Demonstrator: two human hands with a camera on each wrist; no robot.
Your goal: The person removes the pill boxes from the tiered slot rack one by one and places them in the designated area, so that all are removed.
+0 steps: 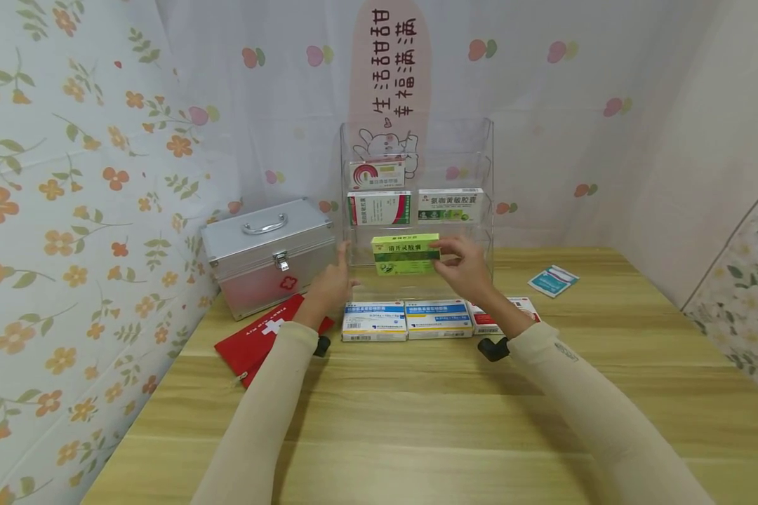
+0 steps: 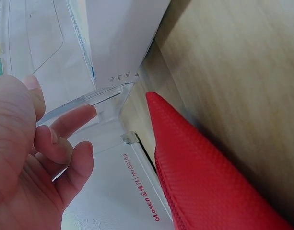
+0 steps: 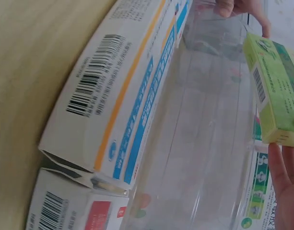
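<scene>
One bare right hand [image 1: 467, 270] with thumb and fingers pinching the right end of a green medicine box [image 1: 404, 256], held in front of the lower part of a clear display rack [image 1: 457, 147]. At the rack's left edge, a left hand [image 1: 330, 284] with fingers apart and loosely bent; impossible to tell whether touching it. Higher on the tiers, a red-spiral box [image 1: 377, 174] at left above a green-and-red-ended box [image 1: 379, 209], with a white-and-green box [image 1: 450, 206] to the right. Nearer, on a wood-grain table [image 1: 442, 421], two blue-and-white boxes [image 1: 374, 321] side by side and a red-and-white box [image 1: 523, 307], partly hidden. Left of the rack, a silver case [image 1: 253, 277] with a red pouch [image 1: 253, 351] before it; at right, a blue packet [image 1: 552, 280].
</scene>
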